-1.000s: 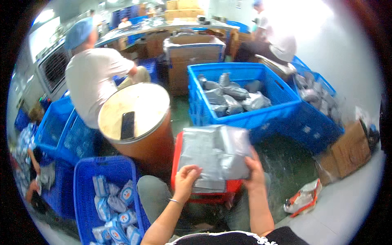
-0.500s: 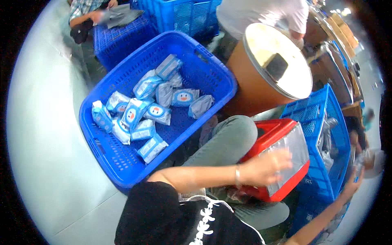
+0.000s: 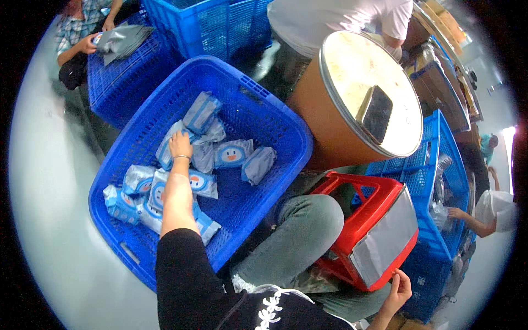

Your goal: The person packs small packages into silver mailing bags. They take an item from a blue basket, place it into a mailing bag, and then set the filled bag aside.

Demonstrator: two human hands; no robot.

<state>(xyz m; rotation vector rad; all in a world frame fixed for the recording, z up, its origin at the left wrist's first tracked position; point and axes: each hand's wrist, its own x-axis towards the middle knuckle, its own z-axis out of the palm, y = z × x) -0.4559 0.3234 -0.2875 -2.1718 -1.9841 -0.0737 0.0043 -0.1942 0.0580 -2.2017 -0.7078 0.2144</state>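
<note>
My left hand (image 3: pixel 180 145) reaches into the large blue basket (image 3: pixel 275 118), its fingers bent round a wipes packet (image 3: pixel 165 149) near the pile's left side. Several more plastic-wrapped packets in blue and white, such as a penguin-faced one (image 3: pixel 233 154), lie loosely together there. At the lower right, my right hand (image 3: pixel 400 290) is beside the near corner of a red plastic stool (image 3: pixel 360 212). Its fingers are curled, thumb and forefinger close together; whatever they pinch, if anything, is too small to make out. A flat grey plastic bag (image 3: pixel 385 239) covers the stool's top.
A brown drum (image 3: pixel 311 118) with a dark phone (image 3: pixel 375 114) on its pale lid stands beyond my knee. A blue crate (image 3: pixel 421 190) with clear plastic bags stands right of the stool. Co-workers are at the upper left, top and right; one handles a grey bag (image 3: pixel 124 43).
My left hand has swung from above the grey bag into the basket, onto a packet. My right hand has come back from beside the right-hand crate to the stool. The view has shifted slightly.
</note>
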